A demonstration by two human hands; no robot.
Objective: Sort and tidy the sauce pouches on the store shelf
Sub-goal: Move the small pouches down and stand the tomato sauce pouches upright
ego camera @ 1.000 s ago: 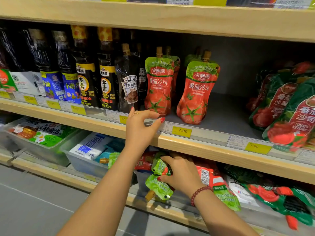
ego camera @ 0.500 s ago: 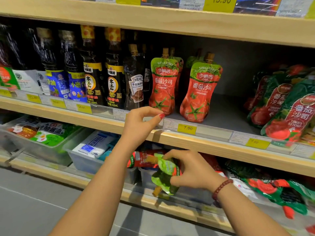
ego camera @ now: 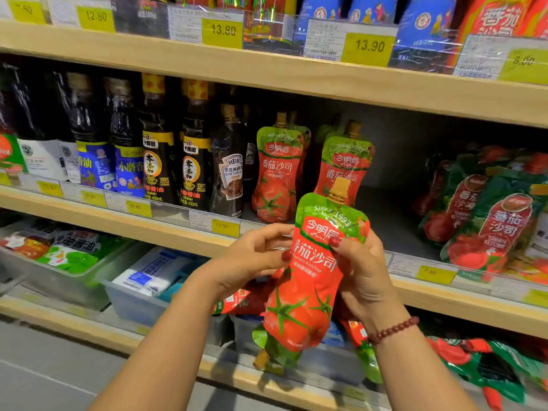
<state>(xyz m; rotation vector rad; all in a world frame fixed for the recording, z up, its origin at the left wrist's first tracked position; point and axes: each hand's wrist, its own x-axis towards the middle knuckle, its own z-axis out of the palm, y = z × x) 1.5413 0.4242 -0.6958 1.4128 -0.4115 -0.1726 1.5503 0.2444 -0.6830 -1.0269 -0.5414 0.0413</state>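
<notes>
Holding a red-and-green ketchup pouch (ego camera: 311,280) upright w/ both hands, the person has it in front of the mid shelf (ego camera: 118,225), at its front edge. The spout cap (ego camera: 341,191) points up and the label faces the camera. Left hand (ego camera: 252,259) pinches the pouch's left edge, thumb on the front, fingers curled behind. Right hand (ego camera: 364,277) grips the right side, thumb pressed on the green top band, other fingers wrapped round the back. Beaded bracelet (ego camera: 394,330) on the right wrist.

Just behind, two matching pouches (ego camera: 277,173) stand upright on the mid shelf, approx. side by side. Left of them is a row of dark sauce bottles (ego camera: 157,161), incl. a Heinz bottle (ego camera: 229,176). Well to the right, a leaning pile of green-and-red packs (ego camera: 489,215). Yellow price tags (ego camera: 225,226) run along the shelf edge.

Lower shelf: clear bins (ego camera: 53,286) w/ packets at left, more pouches (ego camera: 474,366) lying flat at right, some partly hidden behind the held one. Top shelf has blue packs (ego camera: 424,22).
</notes>
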